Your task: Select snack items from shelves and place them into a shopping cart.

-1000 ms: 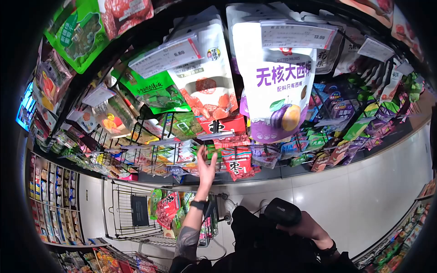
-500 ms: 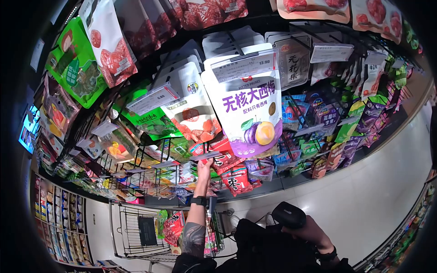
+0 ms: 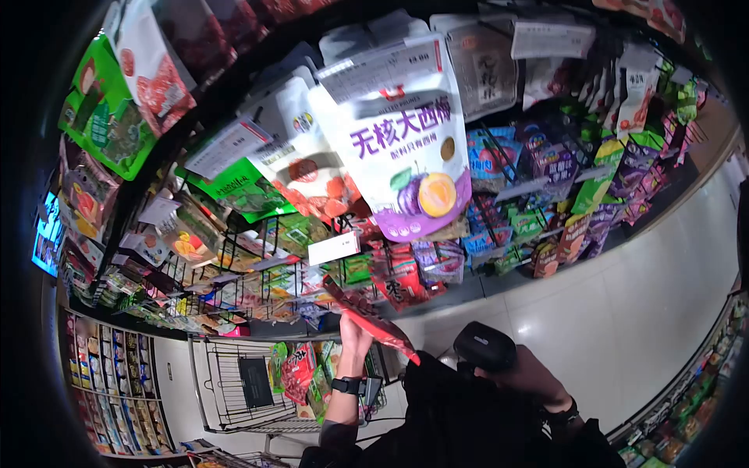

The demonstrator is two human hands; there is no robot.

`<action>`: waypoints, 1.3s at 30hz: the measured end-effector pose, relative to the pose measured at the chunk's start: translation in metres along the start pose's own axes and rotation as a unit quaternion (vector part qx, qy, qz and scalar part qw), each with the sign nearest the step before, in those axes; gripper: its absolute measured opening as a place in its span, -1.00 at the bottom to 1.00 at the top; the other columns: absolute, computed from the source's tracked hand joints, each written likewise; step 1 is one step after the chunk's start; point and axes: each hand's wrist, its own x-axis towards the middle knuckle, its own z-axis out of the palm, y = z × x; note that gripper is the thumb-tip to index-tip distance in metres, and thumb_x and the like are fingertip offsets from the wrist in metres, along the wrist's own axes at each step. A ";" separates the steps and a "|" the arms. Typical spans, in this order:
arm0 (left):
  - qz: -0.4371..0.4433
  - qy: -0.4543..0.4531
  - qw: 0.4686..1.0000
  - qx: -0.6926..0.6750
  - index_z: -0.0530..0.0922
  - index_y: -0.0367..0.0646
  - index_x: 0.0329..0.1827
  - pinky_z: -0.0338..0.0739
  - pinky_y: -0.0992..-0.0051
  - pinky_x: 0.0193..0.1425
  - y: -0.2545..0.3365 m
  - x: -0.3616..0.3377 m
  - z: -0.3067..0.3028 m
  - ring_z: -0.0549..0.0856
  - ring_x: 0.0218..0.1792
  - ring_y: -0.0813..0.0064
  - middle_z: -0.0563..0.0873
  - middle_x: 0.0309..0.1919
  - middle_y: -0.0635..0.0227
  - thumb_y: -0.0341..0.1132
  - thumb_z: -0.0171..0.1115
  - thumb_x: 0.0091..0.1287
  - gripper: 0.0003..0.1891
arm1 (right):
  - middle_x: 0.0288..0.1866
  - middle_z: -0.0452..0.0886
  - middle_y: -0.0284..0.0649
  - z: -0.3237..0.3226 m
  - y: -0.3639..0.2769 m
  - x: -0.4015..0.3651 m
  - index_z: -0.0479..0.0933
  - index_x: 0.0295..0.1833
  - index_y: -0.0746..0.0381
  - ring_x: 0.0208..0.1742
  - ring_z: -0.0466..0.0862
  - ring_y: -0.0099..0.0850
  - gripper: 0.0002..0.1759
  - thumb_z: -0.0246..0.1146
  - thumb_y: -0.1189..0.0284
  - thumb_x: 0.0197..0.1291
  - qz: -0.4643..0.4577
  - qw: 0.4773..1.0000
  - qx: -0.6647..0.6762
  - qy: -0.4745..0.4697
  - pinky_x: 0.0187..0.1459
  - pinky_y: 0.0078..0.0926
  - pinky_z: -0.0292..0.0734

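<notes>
My left hand [image 3: 356, 337], with a dark watch on the wrist, is closed on a red snack bag [image 3: 376, 326]. The bag is seen nearly edge-on, off the rack and tilted down to the right. At the right, my right hand [image 3: 530, 381] is wrapped round a black rounded device [image 3: 485, 348], whose kind I cannot make out. Straight ahead hangs a white and purple prune bag [image 3: 413, 156] behind a price tag [image 3: 382, 66]. Another red bag [image 3: 396, 274] hangs low on the rack, just above the bag I hold.
A wire shopping cart [image 3: 204, 390] stands at the lower left with red and green snack bags [image 3: 298, 373] inside. Pegs with price tags stick out from the snack rack. Shelves of packaged goods [image 3: 117, 382] stand at far left. Pale tiled floor [image 3: 577, 304] stretches right.
My left hand has come down and away from the rack and now carries a red snack bag. The view has shifted slightly. My right hand still grips the black device.
</notes>
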 end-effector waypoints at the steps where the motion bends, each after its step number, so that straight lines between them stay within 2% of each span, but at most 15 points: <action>1: -0.001 -0.119 0.985 -0.122 0.49 -0.08 -0.24 0.43 0.44 -0.05 -0.012 -0.002 -0.003 0.52 -0.32 0.52 0.55 -0.42 0.46 -0.24 -0.05 0.44 -0.82 | -0.53 0.58 -0.35 0.002 0.009 0.003 0.56 -0.07 0.28 -0.56 0.53 -0.61 -0.56 0.43 0.17 0.10 -0.017 1.000 0.025 0.003 -0.45 -0.58 0.46; 3: -0.093 -0.199 0.934 -0.281 0.47 -0.07 -0.31 0.34 0.51 -0.01 -0.031 -0.006 0.001 0.48 -0.35 0.58 0.51 -0.48 0.50 -0.28 -0.06 0.42 -0.83 | -0.50 0.59 -0.36 0.002 0.005 0.000 0.56 -0.07 0.27 -0.57 0.52 -0.62 -0.56 0.44 0.18 0.08 -0.025 1.000 0.017 -0.003 -0.45 -0.60 0.45; 6: -0.099 -0.344 0.874 -0.329 0.49 -0.07 -0.29 0.29 0.54 0.03 -0.045 -0.006 0.022 0.49 -0.35 0.62 0.55 -0.48 0.55 -0.29 -0.08 0.44 -0.81 | -0.47 0.60 -0.38 -0.002 -0.018 -0.007 0.56 -0.05 0.26 -0.57 0.51 -0.63 -0.55 0.45 0.19 0.07 0.045 0.998 0.011 -0.048 -0.46 -0.61 0.43; 9: -0.102 -0.352 0.879 -0.305 0.45 -0.05 -0.30 0.30 0.53 0.02 -0.027 -0.018 0.057 0.50 -0.34 0.61 0.58 -0.48 0.52 -0.34 -0.04 0.40 -0.89 | -0.42 0.62 -0.37 -0.009 -0.016 -0.008 0.56 0.01 0.24 -0.60 0.47 -0.66 -0.52 0.46 0.19 0.06 0.064 0.989 -0.015 -0.130 -0.48 -0.63 0.41; 12: -0.079 -0.311 0.902 -0.287 0.44 -0.04 -0.32 0.28 0.55 0.00 -0.008 -0.037 0.096 0.50 -0.38 0.63 0.57 -0.51 0.54 -0.37 -0.05 0.40 -0.88 | -0.32 0.66 -0.32 -0.008 -0.031 -0.019 0.56 0.03 0.23 -0.48 0.58 -0.59 -0.53 0.46 0.22 0.06 0.032 0.989 -0.020 -0.142 -0.34 -0.58 0.49; 15: -0.053 -0.316 0.899 -0.299 0.43 -0.02 -0.34 0.28 0.56 -0.02 0.000 -0.044 0.116 0.49 -0.42 0.64 0.55 -0.54 0.55 -0.39 -0.06 0.39 -0.87 | -0.21 0.69 -0.26 0.001 -0.027 -0.022 0.55 0.03 0.24 -0.27 0.66 -0.50 -0.54 0.45 0.25 0.07 -0.118 0.986 -0.024 -0.119 -0.14 -0.51 0.53; 18: -0.029 -0.299 0.907 -0.295 0.42 -0.02 -0.34 0.27 0.57 -0.04 0.008 -0.053 0.133 0.49 -0.43 0.65 0.54 -0.56 0.56 -0.38 -0.05 0.40 -0.87 | -0.15 0.71 -0.22 0.006 -0.023 -0.021 0.55 0.02 0.26 -0.10 0.67 -0.43 -0.56 0.45 0.27 0.08 -0.117 0.981 -0.055 -0.145 0.01 -0.48 0.51; 23: 0.000 -0.357 0.886 -0.297 0.41 -0.03 -0.33 0.28 0.56 -0.05 0.008 -0.045 0.127 0.50 -0.42 0.66 0.56 -0.55 0.57 -0.37 -0.06 0.42 -0.87 | -0.13 0.71 -0.20 0.008 -0.010 -0.020 0.55 0.03 0.26 -0.12 0.69 -0.43 -0.55 0.45 0.27 0.08 -0.150 0.973 -0.065 -0.161 -0.02 -0.50 0.52; 29: -0.006 -0.323 0.898 -0.298 0.42 -0.04 -0.31 0.28 0.56 -0.03 0.008 -0.047 0.118 0.50 -0.41 0.64 0.56 -0.54 0.55 -0.36 -0.07 0.43 -0.87 | -0.13 0.71 -0.19 0.008 -0.011 -0.019 0.54 0.04 0.26 -0.12 0.69 -0.42 -0.54 0.45 0.27 0.08 -0.162 0.971 -0.064 -0.162 -0.01 -0.48 0.52; 32: -0.017 -0.308 0.914 -0.264 0.41 -0.05 -0.30 0.30 0.53 0.00 0.015 -0.044 0.086 0.48 -0.40 0.62 0.54 -0.51 0.52 -0.37 -0.09 0.43 -0.87 | -0.12 0.71 -0.19 0.010 -0.015 -0.018 0.52 0.08 0.26 -0.09 0.69 -0.42 -0.51 0.45 0.28 0.08 -0.160 0.976 -0.066 -0.132 0.02 -0.46 0.52; 33: 0.000 -0.266 0.920 -0.289 0.40 -0.05 -0.31 0.31 0.53 0.01 0.013 -0.048 0.069 0.47 -0.40 0.57 0.52 -0.49 0.49 -0.37 -0.08 0.43 -0.88 | -0.12 0.71 -0.18 0.009 -0.016 -0.017 0.51 0.10 0.26 -0.08 0.69 -0.42 -0.49 0.45 0.28 0.08 -0.158 0.978 -0.065 -0.118 0.03 -0.46 0.51; 35: 0.024 -0.115 0.965 -0.235 0.40 -0.08 -0.32 0.34 0.51 0.03 0.032 -0.066 0.042 0.45 -0.40 0.56 0.48 -0.51 0.44 -0.32 -0.08 0.44 -0.85 | -0.14 0.70 -0.20 0.008 -0.005 -0.011 0.48 0.14 0.26 -0.18 0.69 -0.44 -0.44 0.46 0.27 0.06 -0.194 0.976 -0.055 -0.082 -0.06 -0.48 0.55; 36: 0.046 -0.120 0.971 -0.201 0.41 -0.09 -0.30 0.39 0.48 -0.01 0.042 -0.066 -0.009 0.48 -0.39 0.54 0.50 -0.49 0.43 -0.29 -0.08 0.45 -0.84 | -0.16 0.70 -0.20 0.007 0.000 -0.009 0.47 0.16 0.26 -0.23 0.69 -0.45 -0.41 0.46 0.26 0.06 -0.211 0.974 -0.049 -0.064 -0.11 -0.49 0.57; 38: 0.107 0.122 0.987 0.005 0.45 -0.10 -0.24 0.49 0.43 -0.11 0.076 -0.101 -0.091 0.54 -0.38 0.49 0.55 -0.44 0.43 -0.20 -0.08 0.47 -0.79 | -0.21 0.68 -0.24 -0.002 -0.007 -0.009 0.46 0.17 0.26 -0.36 0.66 -0.51 -0.39 0.47 0.25 0.04 -0.044 0.994 -0.021 -0.093 -0.25 -0.55 0.57; 39: 0.138 0.355 0.908 0.174 0.47 -0.10 -0.20 0.54 0.41 -0.17 0.095 -0.127 -0.115 0.58 -0.37 0.45 0.58 -0.40 0.43 -0.15 -0.07 0.48 -0.76 | -0.23 0.68 -0.25 -0.005 -0.011 -0.007 0.46 0.18 0.26 -0.43 0.64 -0.54 -0.37 0.48 0.24 0.03 0.039 0.993 -0.009 -0.109 -0.32 -0.57 0.57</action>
